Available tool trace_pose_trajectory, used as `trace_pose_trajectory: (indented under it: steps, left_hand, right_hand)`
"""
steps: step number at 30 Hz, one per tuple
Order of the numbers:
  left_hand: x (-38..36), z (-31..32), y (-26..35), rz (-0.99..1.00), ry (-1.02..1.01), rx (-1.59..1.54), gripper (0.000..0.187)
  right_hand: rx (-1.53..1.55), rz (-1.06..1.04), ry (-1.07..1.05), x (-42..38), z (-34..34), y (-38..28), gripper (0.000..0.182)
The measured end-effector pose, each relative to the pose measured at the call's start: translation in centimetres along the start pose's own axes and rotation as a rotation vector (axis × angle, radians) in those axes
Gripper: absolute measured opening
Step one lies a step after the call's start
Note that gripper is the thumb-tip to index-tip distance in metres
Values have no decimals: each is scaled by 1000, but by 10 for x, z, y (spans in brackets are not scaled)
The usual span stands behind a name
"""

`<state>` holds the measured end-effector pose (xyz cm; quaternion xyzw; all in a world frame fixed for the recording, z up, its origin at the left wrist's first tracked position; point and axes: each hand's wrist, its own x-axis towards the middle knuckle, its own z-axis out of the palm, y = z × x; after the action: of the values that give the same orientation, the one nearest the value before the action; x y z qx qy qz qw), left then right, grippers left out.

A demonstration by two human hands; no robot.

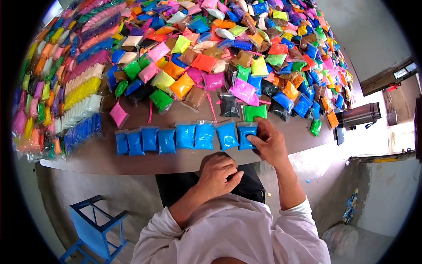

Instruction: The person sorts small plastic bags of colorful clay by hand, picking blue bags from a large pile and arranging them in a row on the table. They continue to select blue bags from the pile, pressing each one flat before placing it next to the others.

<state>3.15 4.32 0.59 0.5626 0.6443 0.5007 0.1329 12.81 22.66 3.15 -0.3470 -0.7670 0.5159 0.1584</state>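
A row of several blue packets (185, 136) in clear bags lies along the near side of the table. At the row's right end, my right hand (271, 143) grips the last blue packet (247, 135), its thumb on the front and its fingers at the right edge. My left hand (218, 175) is by the table's front edge, below the row, fingers curled in and seemingly holding nothing. Just behind the gripped packet lies a green packet (254, 113), close to my right fingers.
A big heap of mixed-colour packets (206, 61) covers the table's (167, 163) far part. Sorted stacks of packets (82, 92) stand at the left. A metal flask (358, 115) lies near the right edge. A blue stool (94, 229) stands on the floor at lower left.
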Motion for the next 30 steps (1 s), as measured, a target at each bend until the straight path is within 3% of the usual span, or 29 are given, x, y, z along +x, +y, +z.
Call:
trace_pose_trajectory:
  steps: [3, 5, 16, 24, 26, 30]
  left_hand:
    - [1, 0, 0, 11, 3, -1, 18]
    - [2, 0, 1, 8, 11, -3, 18]
    - [-2, 3, -2, 29, 55, 41, 13]
    - [0, 5, 0, 53, 99, 30, 15]
    - [-2, 3, -1, 32, 32, 26, 15]
    - [0, 3, -1, 50, 28, 39, 15]
  right_hand:
    - [-6, -61, 110, -7, -1, 1, 39]
    - [-203, -209, 246, -14, -4, -2, 35]
    - [-548, -695, 4, -9, 35, -29, 30]
    - [-488, -603, 60, -14, 35, -24, 25]
    - [-527, -457, 261, -22, 24, -18, 23]
    - [-462, -355, 295, -29, 12, -3, 19]
